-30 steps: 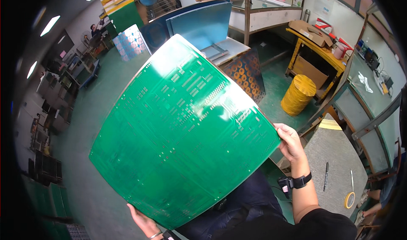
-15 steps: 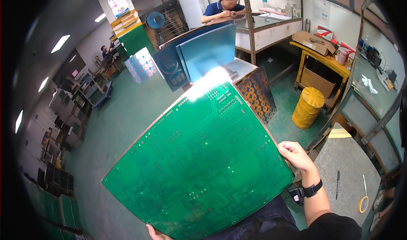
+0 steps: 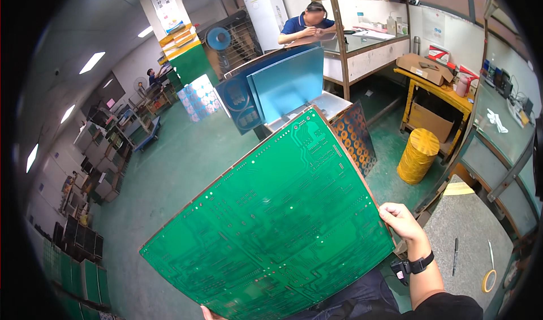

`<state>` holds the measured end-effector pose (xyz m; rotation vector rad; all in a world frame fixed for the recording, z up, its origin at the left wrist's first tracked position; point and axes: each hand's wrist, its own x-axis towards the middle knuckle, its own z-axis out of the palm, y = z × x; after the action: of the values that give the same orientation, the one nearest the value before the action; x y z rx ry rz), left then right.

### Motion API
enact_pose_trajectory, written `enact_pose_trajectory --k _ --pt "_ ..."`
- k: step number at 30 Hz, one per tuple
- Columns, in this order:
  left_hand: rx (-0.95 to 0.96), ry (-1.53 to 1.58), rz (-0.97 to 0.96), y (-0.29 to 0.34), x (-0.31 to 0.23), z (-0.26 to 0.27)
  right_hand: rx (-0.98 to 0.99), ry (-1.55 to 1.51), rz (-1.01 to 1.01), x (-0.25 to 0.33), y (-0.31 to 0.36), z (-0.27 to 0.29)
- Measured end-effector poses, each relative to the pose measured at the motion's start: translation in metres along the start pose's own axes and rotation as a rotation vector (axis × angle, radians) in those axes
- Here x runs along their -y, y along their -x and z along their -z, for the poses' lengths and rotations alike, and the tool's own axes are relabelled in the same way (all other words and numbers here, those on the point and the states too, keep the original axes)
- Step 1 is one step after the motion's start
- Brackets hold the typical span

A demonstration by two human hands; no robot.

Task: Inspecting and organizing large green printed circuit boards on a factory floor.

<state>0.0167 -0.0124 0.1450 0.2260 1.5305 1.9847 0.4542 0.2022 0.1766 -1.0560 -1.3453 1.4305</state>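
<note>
A large green printed circuit board [image 3: 266, 224] with a thin copper-coloured border is held up tilted before me. My right hand [image 3: 403, 223] is closed on its right edge, thumb on the face and the other fingers partly hidden behind. At the lower left edge only a bit of my left hand [image 3: 210, 313] shows, gripping the board there; the rest is out of the picture or behind it. A black strap with a small device [image 3: 418, 263] is round my right wrist.
To the right a grey worktop [image 3: 458, 224] carries a pen [image 3: 455, 256] and a tape roll [image 3: 488, 281]. Beyond the board stand blue panels [image 3: 291, 85] and an orange-patterned panel [image 3: 355, 142]. A yellow-wrapped drum [image 3: 418, 156] stands right; a co-worker [image 3: 311, 25] sits behind the panels.
The bright glare on the board's top corner has gone. The board sits slightly lower and further right in the picture, and the whole room has shifted right and down with the view.
</note>
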Motion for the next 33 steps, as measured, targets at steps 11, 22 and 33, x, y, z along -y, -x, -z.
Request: enact_pose_trajectory --k 11,22,33 --pt "-0.074 0.012 -0.001 0.004 0.001 -0.002 0.000 -0.003 -0.004 -0.003 0.001 0.000" --pt "-0.052 -0.164 -0.085 0.014 0.000 -0.011 -0.017 -0.067 0.017 -0.007 0.002 0.001" --pt "0.003 0.084 -0.195 -0.001 0.016 0.010 -0.179 0.013 -0.043 -0.031 -0.017 0.003"
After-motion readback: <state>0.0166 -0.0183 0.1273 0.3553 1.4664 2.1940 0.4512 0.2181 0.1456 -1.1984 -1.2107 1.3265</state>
